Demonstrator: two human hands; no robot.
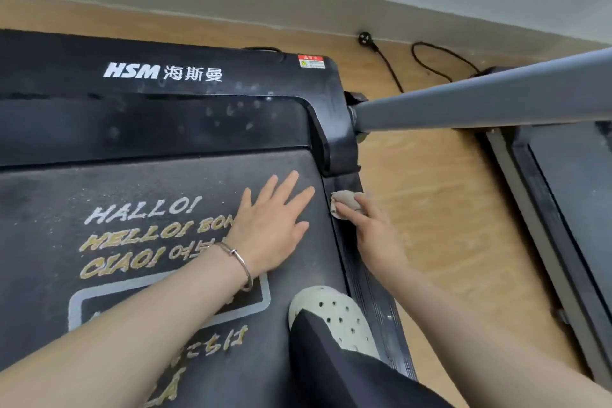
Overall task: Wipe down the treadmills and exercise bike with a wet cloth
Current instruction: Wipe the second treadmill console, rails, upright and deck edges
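Person is crouching on the black HSM-branded treadmill, wiping its right edge. The left hand is lying flat with fingers spread and straight on the dusty black running belt with gold lettering, holding nothing and apparently bracing. The right hand is gripping the small crumpled beige wet cloth, fingers curled round it, pressing it onto the ribbed black side rail just below the front corner housing.

Key relation: the rail's long axis is running from that front corner back toward the person, passing just right of the white perforated clog. The cloth is sitting at the far end of that line, so the wipe likely needs pulling back along the rail toward the body. The right hand is already on it; the left is near, but on the belt side.

The motor cover is looking dusty, probably not yet wiped. A second treadmill is standing to the right across the wooden floor.
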